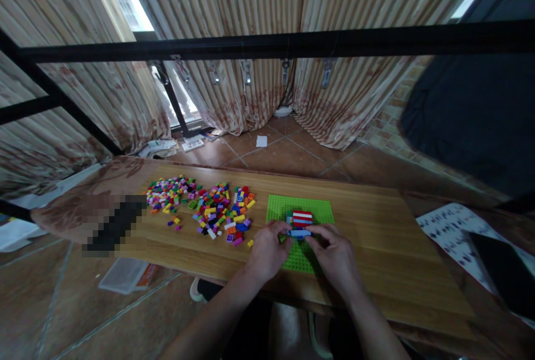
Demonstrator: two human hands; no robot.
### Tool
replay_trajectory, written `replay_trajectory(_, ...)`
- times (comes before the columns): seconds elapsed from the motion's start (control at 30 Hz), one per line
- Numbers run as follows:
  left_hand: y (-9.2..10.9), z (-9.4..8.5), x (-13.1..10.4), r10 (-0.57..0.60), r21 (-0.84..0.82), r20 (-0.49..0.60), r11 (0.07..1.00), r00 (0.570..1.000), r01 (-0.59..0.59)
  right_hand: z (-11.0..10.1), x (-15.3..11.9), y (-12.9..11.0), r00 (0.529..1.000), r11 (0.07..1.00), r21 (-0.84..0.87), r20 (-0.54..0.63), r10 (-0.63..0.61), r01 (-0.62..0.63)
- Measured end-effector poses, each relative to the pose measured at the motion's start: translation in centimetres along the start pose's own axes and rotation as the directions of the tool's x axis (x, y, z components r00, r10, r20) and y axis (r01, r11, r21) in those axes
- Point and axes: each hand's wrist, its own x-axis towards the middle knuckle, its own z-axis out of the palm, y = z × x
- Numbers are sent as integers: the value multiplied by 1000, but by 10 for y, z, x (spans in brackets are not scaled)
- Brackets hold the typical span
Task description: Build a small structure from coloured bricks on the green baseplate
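A light blue toy brick (299,233) is pinched between my two hands, one at each end. My left hand (270,249) grips its left end with closed fingers and thumb. At the other end, the thumb and fingers of my right hand (334,251) close on it. Just behind it, a small build of red and white bricks (302,217) sits on the green baseplate (321,205). My hands hide part of the baseplate, and whether the blue brick touches the build I cannot tell.
Loose coloured bricks (219,209) lie in piles on the wooden table (376,237), left of the baseplate. Smaller pieces (167,193) are heaped farther left. A printed sheet (447,232) and a dark tablet-like object (501,271) lie at the right. A black rail (267,45) crosses above.
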Motion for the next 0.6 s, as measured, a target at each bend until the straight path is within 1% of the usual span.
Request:
replay_trajectory(0.17,1,1,2,50,77,-5,996,999,-50,-2,1,-4,1000,999,-22,-2,-24,24)
replay_trajectory(0.33,3,5,4,100,143,-63,986,993,-90,-2,2,-4,999,1000,-21,-35,-10,9)
replay_trajectory(0.47,5,8,5,82,160,-108,985,991,-64,-1,4,-1,997,1000,-13,-69,19,-20)
replay_trajectory(0.6,7,10,7,44,142,-121,989,992,-27,1,5,0,992,998,9,-108,70,-70)
